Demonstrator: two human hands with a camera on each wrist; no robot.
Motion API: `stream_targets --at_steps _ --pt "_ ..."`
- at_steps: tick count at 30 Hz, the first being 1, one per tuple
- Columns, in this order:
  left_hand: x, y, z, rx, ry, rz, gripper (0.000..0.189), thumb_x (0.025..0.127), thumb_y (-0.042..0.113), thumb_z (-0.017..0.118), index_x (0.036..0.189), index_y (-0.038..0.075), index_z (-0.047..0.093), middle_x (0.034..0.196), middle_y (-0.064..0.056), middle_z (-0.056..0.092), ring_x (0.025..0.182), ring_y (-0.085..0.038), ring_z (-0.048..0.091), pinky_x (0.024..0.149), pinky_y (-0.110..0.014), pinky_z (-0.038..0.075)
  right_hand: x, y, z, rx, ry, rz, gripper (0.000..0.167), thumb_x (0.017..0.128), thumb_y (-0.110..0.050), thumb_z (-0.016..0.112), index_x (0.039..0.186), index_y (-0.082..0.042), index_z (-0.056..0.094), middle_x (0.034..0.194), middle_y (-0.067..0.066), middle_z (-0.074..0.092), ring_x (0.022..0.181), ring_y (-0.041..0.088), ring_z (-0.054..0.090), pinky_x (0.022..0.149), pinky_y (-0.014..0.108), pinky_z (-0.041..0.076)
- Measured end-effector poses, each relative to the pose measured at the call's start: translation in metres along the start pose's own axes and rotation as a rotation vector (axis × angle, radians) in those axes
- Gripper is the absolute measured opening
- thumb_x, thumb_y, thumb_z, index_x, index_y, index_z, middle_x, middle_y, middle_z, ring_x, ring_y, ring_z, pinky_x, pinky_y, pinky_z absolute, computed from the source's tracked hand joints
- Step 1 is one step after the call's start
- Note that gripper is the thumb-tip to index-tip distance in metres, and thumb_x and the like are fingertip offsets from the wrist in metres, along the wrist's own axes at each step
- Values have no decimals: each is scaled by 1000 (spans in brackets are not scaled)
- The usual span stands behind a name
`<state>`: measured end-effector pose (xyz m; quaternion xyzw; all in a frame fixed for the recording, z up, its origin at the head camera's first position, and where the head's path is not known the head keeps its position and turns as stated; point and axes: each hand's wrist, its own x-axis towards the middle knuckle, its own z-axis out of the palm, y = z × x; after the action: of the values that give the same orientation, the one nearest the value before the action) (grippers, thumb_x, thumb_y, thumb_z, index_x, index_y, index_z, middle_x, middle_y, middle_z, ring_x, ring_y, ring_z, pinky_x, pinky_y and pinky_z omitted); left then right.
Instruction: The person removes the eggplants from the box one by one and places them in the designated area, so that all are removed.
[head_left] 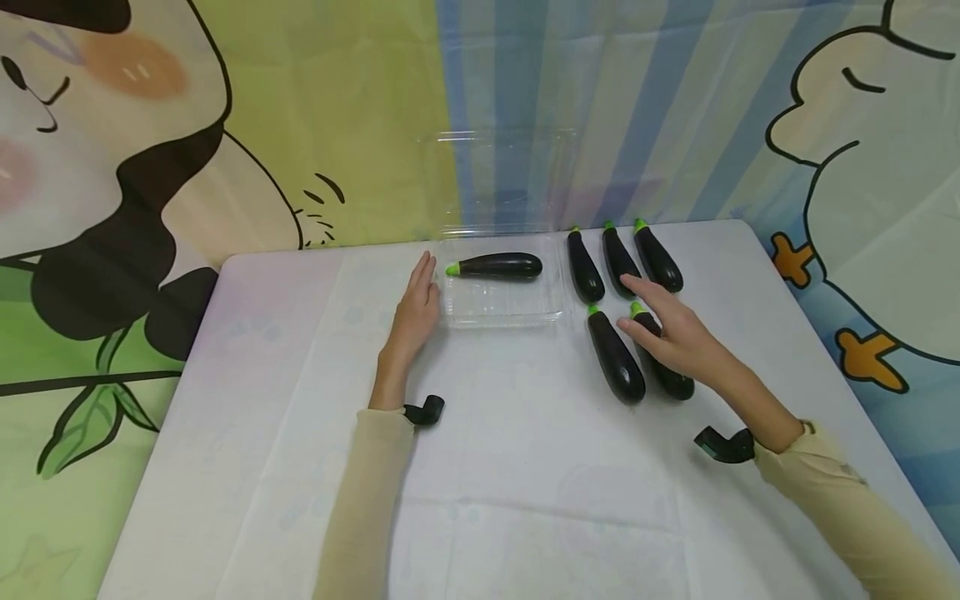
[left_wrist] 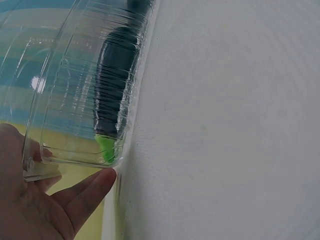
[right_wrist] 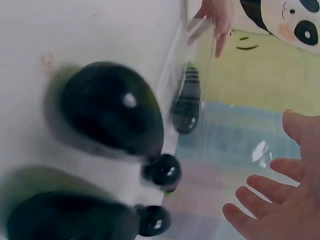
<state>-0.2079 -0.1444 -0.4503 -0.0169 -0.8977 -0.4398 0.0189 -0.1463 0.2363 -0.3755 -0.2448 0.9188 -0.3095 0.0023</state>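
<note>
A clear plastic clamshell box [head_left: 498, 312] stands with its lid [head_left: 502, 179] raised at the back. One small dark eggplant [head_left: 501, 266] with a green stem lies crosswise inside it. My left hand [head_left: 417, 312] rests against the box's left side, fingers extended; in the left wrist view a fingertip touches the corner beside the eggplant [left_wrist: 117, 80]. Over the eggplants to the right of the box, my right hand [head_left: 671, 329] reaches with spread fingers and grips nothing. Below its palm is a partly covered eggplant [head_left: 671, 379], next to another eggplant [head_left: 617, 358].
Three more eggplants stand in a back row: a left one [head_left: 585, 267], a middle one [head_left: 617, 250] and a right one [head_left: 658, 257]. A white cloth covers the table [head_left: 525, 500]. Behind its back edge hangs a printed curtain [head_left: 337, 108].
</note>
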Motion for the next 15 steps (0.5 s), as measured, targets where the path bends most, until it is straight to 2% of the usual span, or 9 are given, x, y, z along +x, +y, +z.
stream_targets --at_steps 10,15 --pt "0 0 0 -1 -2 9 53 103 18 28 155 9 23 165 2 12 152 -20 14 124 -42 16 24 -20 5 -16 -123 -54 62 97 -25 58 150 -4 33 154 21 35 143 41 30 115 62 24" --pt "-1 -1 0 -4 1 11 53 103 18 28 155 10 23 165 2 13 152 -20 15 124 -42 17 39 -25 10 -43 -160 -78 61 98 -27 57 150 -4 34 154 20 36 143 40 32 115 59 27"
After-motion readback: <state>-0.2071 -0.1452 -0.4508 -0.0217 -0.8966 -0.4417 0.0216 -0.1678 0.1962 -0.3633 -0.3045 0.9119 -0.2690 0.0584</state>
